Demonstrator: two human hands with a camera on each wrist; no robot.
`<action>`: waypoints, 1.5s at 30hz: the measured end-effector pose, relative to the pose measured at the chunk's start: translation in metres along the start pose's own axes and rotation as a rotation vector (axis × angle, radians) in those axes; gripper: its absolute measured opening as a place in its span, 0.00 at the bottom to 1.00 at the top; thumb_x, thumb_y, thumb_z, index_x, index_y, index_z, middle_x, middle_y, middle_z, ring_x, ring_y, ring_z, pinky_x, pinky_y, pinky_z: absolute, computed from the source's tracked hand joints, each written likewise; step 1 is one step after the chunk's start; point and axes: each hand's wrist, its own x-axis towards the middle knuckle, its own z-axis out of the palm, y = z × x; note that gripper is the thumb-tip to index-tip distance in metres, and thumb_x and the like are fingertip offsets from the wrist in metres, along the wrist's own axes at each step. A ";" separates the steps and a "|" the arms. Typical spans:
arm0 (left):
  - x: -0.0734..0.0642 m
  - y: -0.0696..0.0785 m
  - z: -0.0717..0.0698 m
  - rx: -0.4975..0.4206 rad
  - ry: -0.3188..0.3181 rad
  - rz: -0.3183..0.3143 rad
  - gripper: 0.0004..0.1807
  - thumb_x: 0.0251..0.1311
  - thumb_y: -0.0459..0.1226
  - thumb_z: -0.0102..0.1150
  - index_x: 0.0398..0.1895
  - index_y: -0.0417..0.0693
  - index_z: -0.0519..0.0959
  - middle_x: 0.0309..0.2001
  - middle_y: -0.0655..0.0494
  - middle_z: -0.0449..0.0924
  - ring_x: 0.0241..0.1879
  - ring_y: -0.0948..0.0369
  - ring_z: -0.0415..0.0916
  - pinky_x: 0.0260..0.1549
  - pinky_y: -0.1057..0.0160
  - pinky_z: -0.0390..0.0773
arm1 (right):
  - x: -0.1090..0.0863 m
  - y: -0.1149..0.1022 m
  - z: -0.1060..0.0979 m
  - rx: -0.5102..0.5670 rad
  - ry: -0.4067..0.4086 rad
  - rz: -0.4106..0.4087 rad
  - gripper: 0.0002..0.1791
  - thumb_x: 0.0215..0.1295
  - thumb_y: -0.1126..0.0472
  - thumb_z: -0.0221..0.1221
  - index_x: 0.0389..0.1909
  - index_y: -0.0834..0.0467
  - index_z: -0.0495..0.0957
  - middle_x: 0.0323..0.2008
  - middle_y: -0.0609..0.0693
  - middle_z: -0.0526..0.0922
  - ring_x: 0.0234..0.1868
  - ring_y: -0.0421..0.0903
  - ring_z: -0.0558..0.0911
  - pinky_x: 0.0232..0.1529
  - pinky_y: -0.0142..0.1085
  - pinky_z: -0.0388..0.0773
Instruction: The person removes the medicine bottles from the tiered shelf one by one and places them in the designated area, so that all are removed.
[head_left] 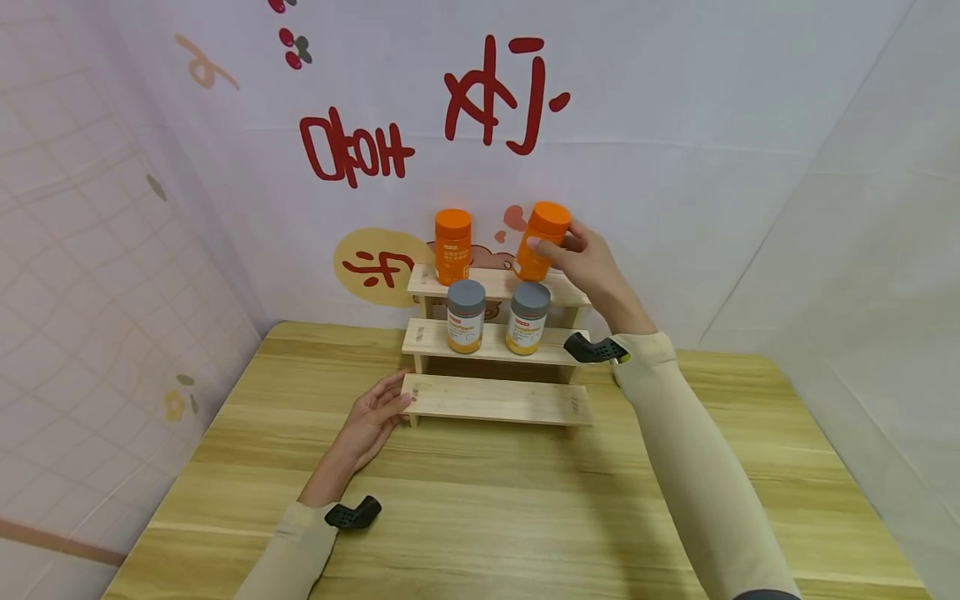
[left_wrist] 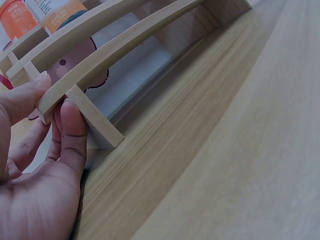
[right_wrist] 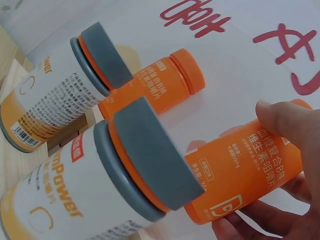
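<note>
My right hand (head_left: 588,262) grips an orange bottle (right_wrist: 245,172) with an orange lid, thumb on one side and fingers on the other. This bottle leans at the right part of the top step; whether its base touches the wood I cannot tell. A second orange bottle (head_left: 453,250) stands upright at the left of that step. On the middle step stand two white-and-yellow bottles with grey lids, a left one (head_left: 466,318) and a right one (head_left: 528,321). My left hand (head_left: 375,417) pinches the left end of the wooden step rack's lowest board (left_wrist: 75,85), thumb above and fingers below.
The three-step wooden rack (head_left: 495,400) stands on a wood-grain table (head_left: 465,500), near the back edge. Behind it hangs a white printed sheet (head_left: 645,167) with red characters. Another sheet (head_left: 67,292) with a grid pattern hangs at the left.
</note>
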 end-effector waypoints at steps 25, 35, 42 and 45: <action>0.000 0.001 0.000 0.002 0.027 -0.020 0.38 0.74 0.32 0.57 0.81 0.41 0.53 0.56 0.59 0.74 0.48 0.67 0.76 0.43 0.70 0.81 | -0.048 0.030 -0.017 0.080 0.180 -0.092 0.32 0.65 0.40 0.68 0.68 0.41 0.73 0.64 0.50 0.80 0.66 0.48 0.78 0.71 0.50 0.72; 0.002 0.001 0.001 0.000 0.033 -0.024 0.38 0.73 0.32 0.58 0.81 0.41 0.53 0.57 0.58 0.74 0.47 0.66 0.76 0.42 0.70 0.80 | -0.067 0.040 -0.021 0.094 0.223 -0.079 0.32 0.65 0.40 0.67 0.68 0.38 0.73 0.66 0.49 0.79 0.66 0.46 0.77 0.71 0.50 0.70; 0.001 0.002 0.001 0.001 0.044 -0.028 0.37 0.74 0.32 0.57 0.81 0.42 0.54 0.56 0.59 0.74 0.48 0.67 0.76 0.42 0.70 0.80 | -0.079 0.044 -0.021 0.072 0.246 -0.086 0.30 0.68 0.42 0.65 0.69 0.42 0.73 0.66 0.51 0.79 0.64 0.46 0.78 0.68 0.46 0.74; 0.001 0.002 0.001 -0.001 0.043 -0.030 0.37 0.74 0.32 0.57 0.81 0.42 0.54 0.56 0.59 0.74 0.48 0.67 0.76 0.42 0.70 0.80 | -0.084 0.047 -0.022 0.087 0.261 -0.082 0.29 0.69 0.43 0.65 0.68 0.42 0.73 0.65 0.50 0.79 0.63 0.44 0.79 0.65 0.40 0.76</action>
